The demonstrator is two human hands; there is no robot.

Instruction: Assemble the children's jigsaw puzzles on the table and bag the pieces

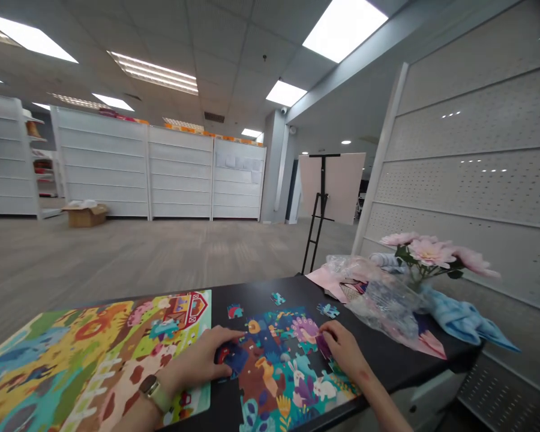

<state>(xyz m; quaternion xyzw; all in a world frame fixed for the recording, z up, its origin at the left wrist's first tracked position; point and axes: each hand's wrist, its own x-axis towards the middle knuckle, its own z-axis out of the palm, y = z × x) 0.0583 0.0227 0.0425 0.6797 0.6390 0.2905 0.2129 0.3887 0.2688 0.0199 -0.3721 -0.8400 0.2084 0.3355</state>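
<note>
A partly assembled jigsaw puzzle (270, 372) with forest animals lies on the black table. My left hand (202, 357), wearing a watch (150, 387), rests at its left edge. Thumb and index finger are spread apart around a dark blue puzzle piece (237, 359), which lies against the puzzle. At the right side, my right hand (344, 348) pinches a purple puzzle piece (324, 347) beside the pink peacock, next to a dark gap in the picture. Loose pieces lie beyond the far edge: a red and blue piece (235, 311), a teal piece (278, 298) and a light blue piece (328, 310).
A large farm-animal picture board (103, 354) covers the table's left, with a loose teal piece (164, 328) on it. To the right are crumpled clear plastic (387, 300), a blue cloth (463, 318) and pink flowers (432, 252). An easel (319, 210) stands behind the table.
</note>
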